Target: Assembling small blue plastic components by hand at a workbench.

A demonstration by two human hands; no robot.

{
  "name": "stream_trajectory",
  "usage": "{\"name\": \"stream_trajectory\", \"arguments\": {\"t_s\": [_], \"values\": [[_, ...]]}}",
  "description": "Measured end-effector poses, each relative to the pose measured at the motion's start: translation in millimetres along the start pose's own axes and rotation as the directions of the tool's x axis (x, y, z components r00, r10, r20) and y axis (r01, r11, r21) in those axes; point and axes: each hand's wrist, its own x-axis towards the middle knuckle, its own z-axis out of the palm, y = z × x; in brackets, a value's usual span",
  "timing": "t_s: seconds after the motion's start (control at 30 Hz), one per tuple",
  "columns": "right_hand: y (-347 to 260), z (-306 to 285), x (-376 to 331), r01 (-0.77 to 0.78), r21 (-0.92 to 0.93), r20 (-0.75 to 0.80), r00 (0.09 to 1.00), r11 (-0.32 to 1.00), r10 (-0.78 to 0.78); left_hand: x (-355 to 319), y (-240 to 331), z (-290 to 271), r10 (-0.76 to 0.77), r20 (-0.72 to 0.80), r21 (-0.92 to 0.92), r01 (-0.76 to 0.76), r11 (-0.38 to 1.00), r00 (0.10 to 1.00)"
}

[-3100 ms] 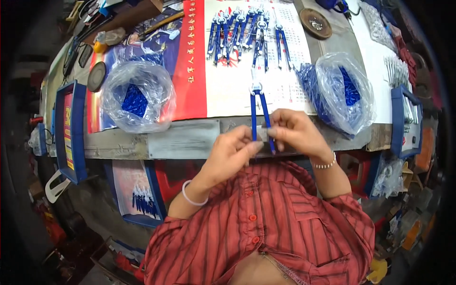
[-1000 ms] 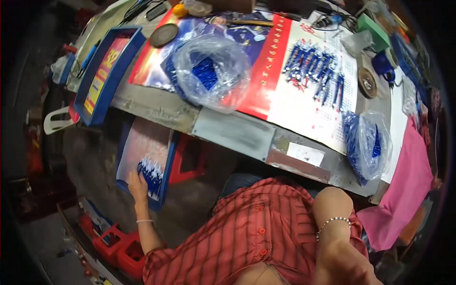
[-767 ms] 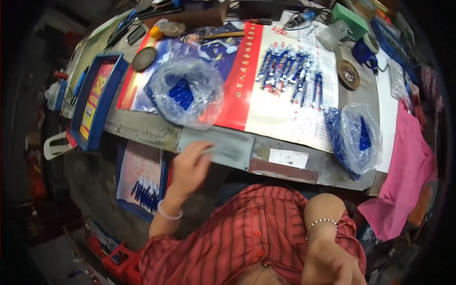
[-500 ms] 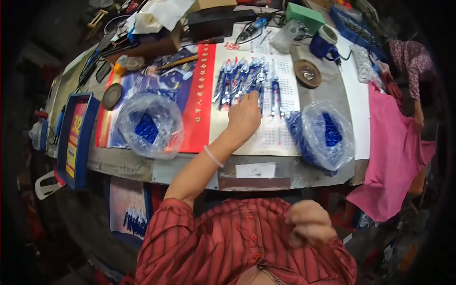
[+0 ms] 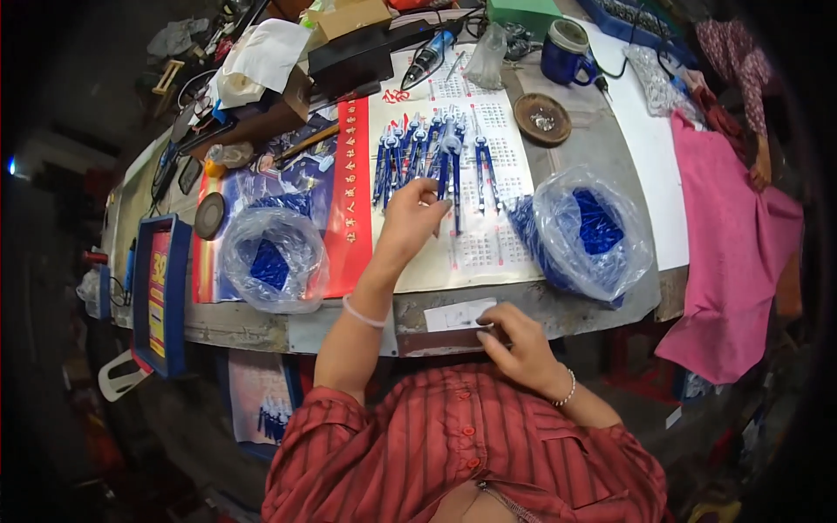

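Several drawing compasses (image 5: 416, 155) with blue legs and silver heads lie side by side on the printed calendar sheet (image 5: 418, 270). My left hand (image 5: 410, 227) pinches one blue compass (image 5: 450, 161) by a leg, just in front of the row. Its head points away from me and its legs are a little apart. Another compass (image 5: 485, 174) lies by itself to the right. My right hand (image 5: 523, 347) hovers at the table's near edge, thumb and forefinger apart, with nothing visible in it.
Clear plastic bags of blue parts stand left (image 5: 272, 261) and right (image 5: 602, 222) of the sheet. Farther back are a brown dish (image 5: 542, 119), a blue mug (image 5: 568, 54) and a blue power tool (image 5: 427, 59). Pink cloth (image 5: 728, 253) hangs at right; a person's arm (image 5: 757, 144) shows beyond.
My left hand has drawn back toward me with a compass in its fingers. My right hand has risen from near my chest to the table edge. The view has shifted slightly.
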Motion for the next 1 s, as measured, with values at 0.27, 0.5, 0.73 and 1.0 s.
{"name": "stream_trajectory", "arguments": {"t_s": [0.27, 0.5, 0.73, 1.0], "values": [[-10, 31, 25, -0.313, 0.905, 0.216, 0.921, 0.287, 0.323, -99, 30, 1, -0.027, -0.010, -0.762, 0.009, 0.647, 1.000], [-14, 43, 23, -0.160, 0.986, 0.134, 0.912, 0.037, 0.387, -140, 15, 28, -0.070, 0.080, -0.827, 0.106, 0.552, 0.994], [-2, -3, 22, -0.119, 0.955, -0.001, 0.914, 0.270, 0.405, -162, -18, 9, 0.101, 0.184, -0.868, 0.114, 0.483, 0.978], [-20, -40, 13, -0.415, 0.673, 0.323, 0.909, 0.612, 0.262, -177, 16, 20, -0.082, 0.512, -0.464, 0.356, 0.811, 0.855]]}}
